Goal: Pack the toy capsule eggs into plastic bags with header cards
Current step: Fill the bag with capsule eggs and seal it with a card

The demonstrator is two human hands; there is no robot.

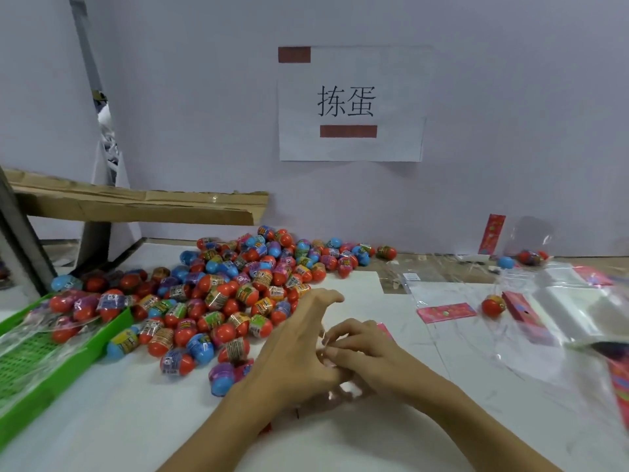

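While both hands meet at the middle of the white table point(136, 403), the head view shows them working on one small packet between them. The left hand point(299, 338) has its upper fingers spread and lifted, and its lower fingers curl inward towards the right hand; whether it grips anything cannot be told, since the contact is hidden. The right hand point(360, 345) has its fingers curled, and a pink card edge point(384, 328) shows just beyond its knuckles, so it appears to pinch a bag with its header card, probably to steady the opening. The pile of capsule eggs point(231, 287) lies just beside the left hand, within easy reach for filling. The eggs are two-part shells, mostly red and blue, some purple, each with a printed band round the middle. A green tray point(51, 376) at the left edge holds eggs already in clear bags, apparently finished packs. To the right lie flat clear bags point(575, 308), a pink header card point(446, 312) and a single red egg point(493, 305), staged as supplies. Against the back wall, a bagged group of eggs point(531, 257) leans near an upright red card point(492, 234). A paper sign point(350, 103) hangs on the wall above the table.
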